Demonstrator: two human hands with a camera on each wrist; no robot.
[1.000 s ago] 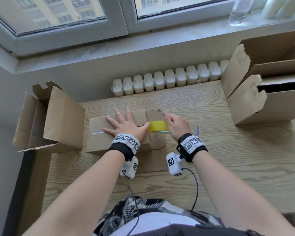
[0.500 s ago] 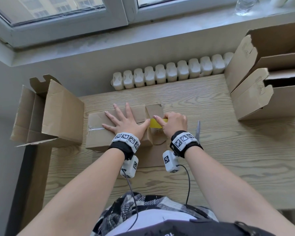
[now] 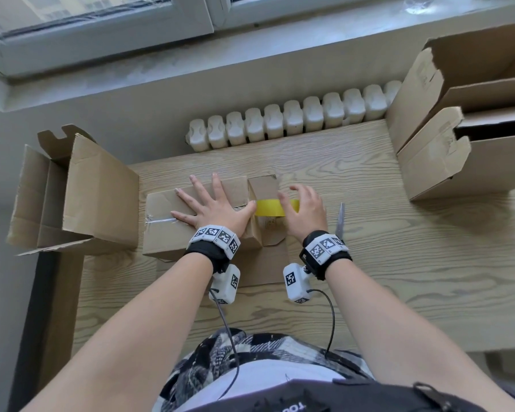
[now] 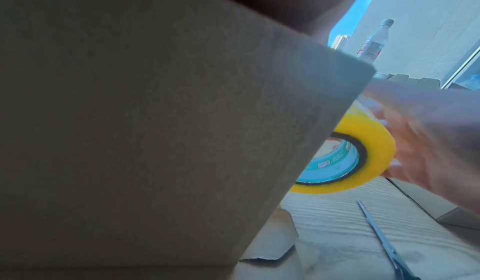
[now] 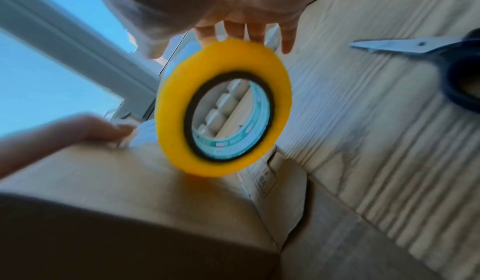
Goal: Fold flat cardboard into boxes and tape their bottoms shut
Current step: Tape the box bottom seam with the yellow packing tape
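Observation:
A folded cardboard box (image 3: 167, 233) lies on its side on the wooden table (image 3: 399, 263), with a clear tape strip along its seam. My left hand (image 3: 211, 206) presses flat on top of it, fingers spread. A yellow tape roll (image 3: 268, 208) stands on edge at the box's right end. My right hand (image 3: 302, 209) holds the roll from above, fingers over its far side. In the right wrist view the roll (image 5: 221, 58) rests on the box (image 5: 155, 181) under my fingers (image 5: 257, 29). The left wrist view shows the box wall (image 4: 155, 120) and the roll (image 4: 369, 161).
Scissors (image 3: 341, 223) lie on the table just right of my right hand. Two open boxes (image 3: 446, 162) are stacked at the far right and another open box (image 3: 98, 197) stands at the table's left edge. A radiator (image 3: 292, 123) runs behind the table.
My right hand has shifted a little to the right on the roll, uncovering more yellow. The left hand has stayed flat on the box.

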